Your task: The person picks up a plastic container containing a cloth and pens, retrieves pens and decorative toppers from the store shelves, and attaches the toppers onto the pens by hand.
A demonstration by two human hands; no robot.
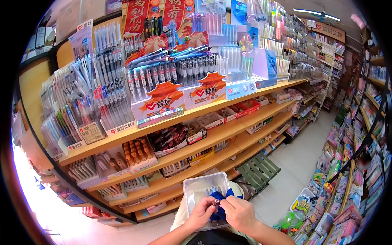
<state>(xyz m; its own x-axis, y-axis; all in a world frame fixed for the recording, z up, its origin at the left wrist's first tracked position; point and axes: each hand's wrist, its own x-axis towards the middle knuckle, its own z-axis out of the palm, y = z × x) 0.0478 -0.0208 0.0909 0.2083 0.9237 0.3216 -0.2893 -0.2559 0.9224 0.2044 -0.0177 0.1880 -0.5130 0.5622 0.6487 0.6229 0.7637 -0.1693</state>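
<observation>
A clear plastic box (190, 185) rests on the person's lap, with several pens (213, 190) standing or lying at its far side. Over the box, my right hand (240, 213) is closed on a bunched blue cloth (219, 212), whose folds hang down into the box. My left hand (201, 213) is pinched close beside it, fingertips meeting those of the right hand. A small dark, shiny thing shows at the left fingertips; its kind is too small to tell.
Ahead, a wooden shelf (204, 108) carries many pen displays, with boxes of stationery (175, 136) on the lower levels. A green folding stool (258, 171) stands on the tiled floor to the right. Stocked racks (351, 179) line the right side, beside a white basket (303, 202).
</observation>
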